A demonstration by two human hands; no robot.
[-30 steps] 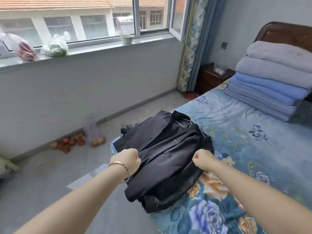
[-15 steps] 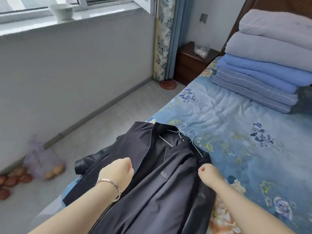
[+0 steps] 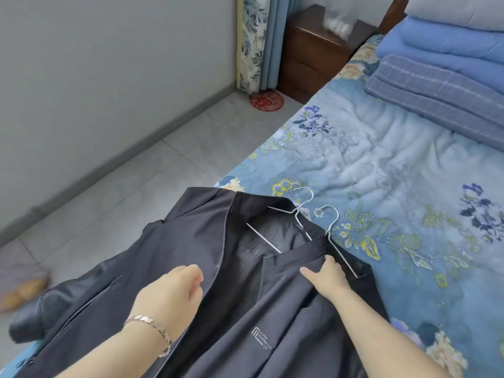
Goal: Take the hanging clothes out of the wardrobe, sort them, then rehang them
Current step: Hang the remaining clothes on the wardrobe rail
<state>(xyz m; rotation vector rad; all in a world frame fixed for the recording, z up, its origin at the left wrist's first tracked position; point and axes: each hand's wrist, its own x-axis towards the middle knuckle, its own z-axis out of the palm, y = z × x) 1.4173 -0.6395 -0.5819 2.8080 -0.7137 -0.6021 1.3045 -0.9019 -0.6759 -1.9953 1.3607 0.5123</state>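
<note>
Two dark jackets (image 3: 272, 309) lie stacked on the bed's (image 3: 395, 186) left edge, each on a white wire hanger. The hanger hooks (image 3: 331, 214) point toward the pillow end. My left hand (image 3: 171, 293), with a bracelet on the wrist, grips the open front edge of the lower jacket, fingers curled round the seam. My right hand (image 3: 328, 279) pinches the collar fold of the upper jacket, just below its hanger wire. A black leather sleeve (image 3: 35, 317) hangs off the bed at the left.
Folded blue and grey quilts (image 3: 441, 85) are piled at the bed's head. A brown nightstand (image 3: 313, 53) stands past the bed corner, with a red round mat (image 3: 266, 100) and a floral curtain (image 3: 252, 42) beside it. Grey tiled floor (image 3: 122, 192) runs along the wall.
The view has dropped and closed in on the jackets. Both hands moved up toward the collars, and my right hand went from a fist at the hem to a pinch on the collar fold.
</note>
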